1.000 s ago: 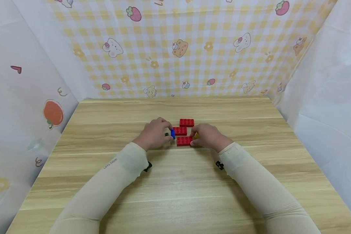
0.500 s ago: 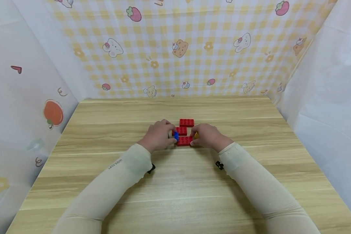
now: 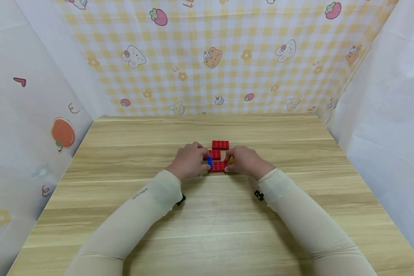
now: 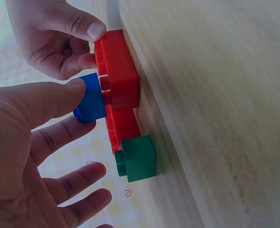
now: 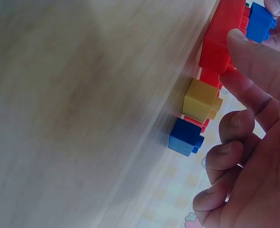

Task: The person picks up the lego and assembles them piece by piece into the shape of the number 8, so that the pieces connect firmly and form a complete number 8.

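Observation:
My left hand [image 3: 189, 161] pinches a small blue brick [image 4: 93, 99] between thumb and index finger, its other fingers spread. That brick is at the studs on the left end of the nearest red brick [image 4: 123, 71]; some studs still show, and I cannot tell whether the two are joined. At the red brick's other end, my right hand [image 3: 246, 161] holds it between thumb and index finger, the remaining fingers curled in the right wrist view. Past the left hand's fingers stands a green brick [image 4: 139, 159]. Close to the right hand are a yellow brick [image 5: 197, 100] and another blue brick [image 5: 183, 137].
Two more red bricks lie behind the held one: a middle brick [image 3: 214, 155] and a far brick [image 3: 220, 145]. All stand on a wooden table [image 3: 207, 226]. A checked cloth [image 3: 193, 76] hangs along the table's back edge.
My left hand has moved right and slightly nearer, bringing the blue brick from beside the nearest red brick to above its left end. The right hand and the red bricks have stayed in place.

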`<state>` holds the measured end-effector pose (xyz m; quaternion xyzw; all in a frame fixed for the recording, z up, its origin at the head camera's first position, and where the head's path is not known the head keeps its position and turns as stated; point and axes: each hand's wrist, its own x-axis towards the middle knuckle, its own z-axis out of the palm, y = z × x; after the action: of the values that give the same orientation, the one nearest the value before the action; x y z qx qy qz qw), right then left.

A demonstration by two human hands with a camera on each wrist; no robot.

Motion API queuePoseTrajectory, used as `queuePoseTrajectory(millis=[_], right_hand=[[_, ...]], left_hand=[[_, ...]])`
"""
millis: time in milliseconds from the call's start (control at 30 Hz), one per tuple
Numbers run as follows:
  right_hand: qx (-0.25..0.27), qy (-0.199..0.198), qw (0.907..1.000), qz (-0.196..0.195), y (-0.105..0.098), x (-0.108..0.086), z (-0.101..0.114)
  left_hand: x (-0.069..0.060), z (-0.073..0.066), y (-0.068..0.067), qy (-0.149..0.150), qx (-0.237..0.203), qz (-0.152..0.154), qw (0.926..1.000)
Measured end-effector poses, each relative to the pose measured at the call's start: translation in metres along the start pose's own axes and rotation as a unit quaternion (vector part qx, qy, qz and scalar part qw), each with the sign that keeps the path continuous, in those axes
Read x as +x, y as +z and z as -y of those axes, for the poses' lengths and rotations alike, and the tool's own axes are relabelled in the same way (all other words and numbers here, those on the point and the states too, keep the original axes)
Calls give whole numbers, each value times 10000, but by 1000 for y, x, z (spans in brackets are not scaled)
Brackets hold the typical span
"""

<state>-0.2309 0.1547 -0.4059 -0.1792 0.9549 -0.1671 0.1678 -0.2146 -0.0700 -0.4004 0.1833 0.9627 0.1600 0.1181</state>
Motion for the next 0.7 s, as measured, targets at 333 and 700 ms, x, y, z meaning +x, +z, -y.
queuePoseTrajectory(millis=[333,700], right_hand=[[-22,-25,10000,-4,0,-1,-1],[-68,-25,10000,-22,1,0,-1]], left_hand=[[1,-3,0,-19,-48,-21,10000],[3,-4,2,-91,-128,-11,9999]])
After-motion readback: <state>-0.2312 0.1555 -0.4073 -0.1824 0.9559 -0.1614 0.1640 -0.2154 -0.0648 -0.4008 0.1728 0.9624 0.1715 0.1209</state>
